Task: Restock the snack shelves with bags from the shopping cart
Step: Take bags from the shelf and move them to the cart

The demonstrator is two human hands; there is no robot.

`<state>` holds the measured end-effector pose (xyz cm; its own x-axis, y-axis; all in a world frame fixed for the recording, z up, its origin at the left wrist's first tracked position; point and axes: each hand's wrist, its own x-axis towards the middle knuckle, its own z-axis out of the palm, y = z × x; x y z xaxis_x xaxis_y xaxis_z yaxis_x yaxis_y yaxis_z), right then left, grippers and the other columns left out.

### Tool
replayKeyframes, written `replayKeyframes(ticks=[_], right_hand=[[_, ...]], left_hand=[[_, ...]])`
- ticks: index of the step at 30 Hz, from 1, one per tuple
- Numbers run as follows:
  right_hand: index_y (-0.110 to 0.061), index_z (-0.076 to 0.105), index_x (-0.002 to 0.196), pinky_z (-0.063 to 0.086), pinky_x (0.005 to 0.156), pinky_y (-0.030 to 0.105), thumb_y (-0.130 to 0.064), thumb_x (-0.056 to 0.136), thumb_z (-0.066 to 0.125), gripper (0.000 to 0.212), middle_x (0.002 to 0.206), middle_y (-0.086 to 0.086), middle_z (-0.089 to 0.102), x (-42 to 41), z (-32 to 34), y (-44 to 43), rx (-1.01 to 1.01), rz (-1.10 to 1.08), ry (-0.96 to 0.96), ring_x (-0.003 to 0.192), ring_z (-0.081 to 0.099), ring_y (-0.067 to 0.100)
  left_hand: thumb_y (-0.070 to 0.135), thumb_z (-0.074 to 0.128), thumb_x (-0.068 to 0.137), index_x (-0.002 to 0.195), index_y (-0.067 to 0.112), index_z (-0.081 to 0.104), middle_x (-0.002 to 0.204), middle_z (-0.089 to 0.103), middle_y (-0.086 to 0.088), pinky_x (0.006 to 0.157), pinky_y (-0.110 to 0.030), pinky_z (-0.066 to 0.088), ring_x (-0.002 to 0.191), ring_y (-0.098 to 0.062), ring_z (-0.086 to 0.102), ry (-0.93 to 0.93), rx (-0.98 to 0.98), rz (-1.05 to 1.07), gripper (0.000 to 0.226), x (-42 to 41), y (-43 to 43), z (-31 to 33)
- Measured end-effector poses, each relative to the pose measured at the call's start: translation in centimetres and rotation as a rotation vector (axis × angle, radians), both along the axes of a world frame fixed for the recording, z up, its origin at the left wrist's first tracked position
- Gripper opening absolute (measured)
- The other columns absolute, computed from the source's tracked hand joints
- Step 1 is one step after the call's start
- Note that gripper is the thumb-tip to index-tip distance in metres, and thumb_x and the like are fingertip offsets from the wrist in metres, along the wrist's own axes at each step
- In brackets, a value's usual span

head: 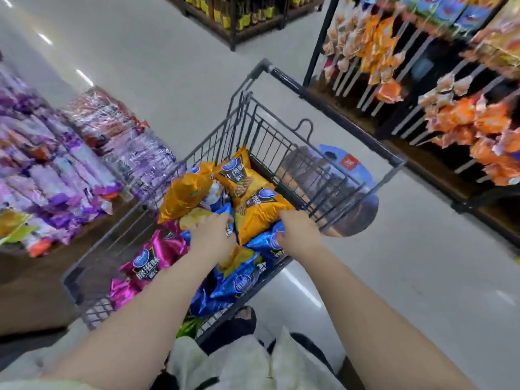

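Grey floor (422, 263) wide beyond cart handle (337, 115); left hand (212, 235) tight on blue bag (225, 211), right hand (298, 232) tight on orange bag (259, 212)

We're in a supermarket aisle: wire shopping cart (261, 128) full of snack bags (253, 204), peg racks (416, 50) hung with orange packs (464, 116), purple bags (50, 170) stacked opposite, bottle shelving (239, 15) further down, glossy floor (168, 66).

Dark grey cart (334, 115) holds orange bags (259, 212), blue bags (239, 277), a magenta bag (157, 257)
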<state>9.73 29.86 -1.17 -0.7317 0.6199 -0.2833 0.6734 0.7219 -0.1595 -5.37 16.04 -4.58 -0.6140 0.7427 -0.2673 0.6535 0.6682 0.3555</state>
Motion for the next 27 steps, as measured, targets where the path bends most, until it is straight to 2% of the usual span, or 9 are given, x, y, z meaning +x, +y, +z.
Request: replayKeyframes(ticks=[3,8,11,13,18,21,24,25,27], right_hand=[[-0.014,0.053,0.118,0.044,0.083,0.040,-0.021,0.091,0.053,0.028,0.117,0.007,0.054,-0.6,-1.3,3.5,-0.026,0.013,-0.042,0.110,0.048,0.029],[-0.012,0.052,0.113,0.045,0.079,0.040,-0.027,0.091,0.055,0.026,0.114,0.009,0.055,-1.6,-4.1,8.4,-0.140,-0.062,-0.051,0.111,0.051,0.032],[-0.012,0.052,0.107,0.045,0.076,0.039,-0.035,0.090,0.061,0.030,0.107,0.010,0.059,-2.1,-6.0,10.7,-0.222,-0.039,-0.076,0.103,0.056,0.032],[-0.013,0.052,0.106,0.044,0.070,0.036,-0.038,0.090,0.062,0.031,0.102,0.008,0.060,-2.3,-6.8,11.7,-0.307,-0.062,-0.081,0.097,0.057,0.029],[-0.013,0.060,0.106,0.045,0.070,0.034,-0.029,0.091,0.063,0.023,0.099,0.008,0.065,-3.0,-8.1,13.1,-0.354,-0.025,-0.015,0.094,0.060,0.028],[-0.014,0.067,0.104,0.049,0.072,0.036,-0.021,0.092,0.059,0.016,0.100,0.008,0.068,-3.4,-7.8,13.4,-0.365,0.080,0.089,0.094,0.062,0.030],[-0.015,0.070,0.105,0.050,0.076,0.037,-0.016,0.092,0.057,0.018,0.103,0.008,0.069,-3.7,-7.6,13.9,-0.432,0.143,0.192,0.094,0.062,0.029],[-0.016,0.070,0.107,0.050,0.078,0.035,-0.015,0.092,0.056,0.021,0.106,0.006,0.069,-3.8,-7.4,14.2,-0.445,0.158,0.216,0.095,0.062,0.027],[-0.015,0.071,0.107,0.046,0.081,0.027,-0.009,0.091,0.057,0.022,0.108,0.004,0.070,-4.0,-6.6,14.8,-0.471,0.182,0.292,0.098,0.062,0.024]], left_hand=[[0.034,0.060,0.090,0.119,0.027,0.059,0.111,0.059,-0.003,0.091,-0.045,0.045,0.113,-0.029,0.050,-0.062,-0.013,0.046,0.030,-0.4,2.8,-0.6],[0.037,0.067,0.086,0.122,0.030,0.054,0.122,0.056,-0.002,0.096,-0.047,0.041,0.121,-0.028,0.046,-0.131,-0.116,0.046,0.039,-0.5,6.7,-2.8],[0.038,0.065,0.087,0.131,0.028,0.048,0.125,0.055,-0.004,0.098,-0.047,0.036,0.122,-0.031,0.045,-0.072,-0.224,0.040,0.048,0.2,8.2,-3.6],[0.038,0.064,0.088,0.138,0.028,0.043,0.130,0.054,-0.005,0.101,-0.049,0.035,0.125,-0.031,0.043,-0.098,-0.273,0.081,0.055,1.1,8.5,-4.2],[0.037,0.057,0.092,0.146,0.026,0.030,0.139,0.045,-0.005,0.105,-0.048,0.032,0.131,-0.029,0.038,-0.095,-0.328,0.134,0.062,3.1,8.9,-5.3],[0.037,0.057,0.091,0.147,0.026,0.031,0.140,0.045,-0.005,0.106,-0.048,0.035,0.132,-0.029,0.038,-0.179,-0.290,0.255,0.062,3.6,9.4,-5.1],[0.031,0.057,0.092,0.141,0.029,0.039,0.136,0.051,-0.005,0.100,-0.048,0.043,0.124,-0.029,0.047,-0.269,-0.189,0.407,0.052,3.7,9.0,-4.7],[0.026,0.055,0.094,0.138,0.030,0.043,0.133,0.054,-0.003,0.093,-0.046,0.048,0.116,-0.028,0.053,-0.314,-0.112,0.480,0.046,3.7,8.8,-4.6],[0.017,0.048,0.099,0.133,0.029,0.048,0.125,0.057,0.001,0.070,-0.036,0.051,0.089,-0.022,0.060,-0.411,0.066,0.655,0.036,3.6,8.2,-4.0]])
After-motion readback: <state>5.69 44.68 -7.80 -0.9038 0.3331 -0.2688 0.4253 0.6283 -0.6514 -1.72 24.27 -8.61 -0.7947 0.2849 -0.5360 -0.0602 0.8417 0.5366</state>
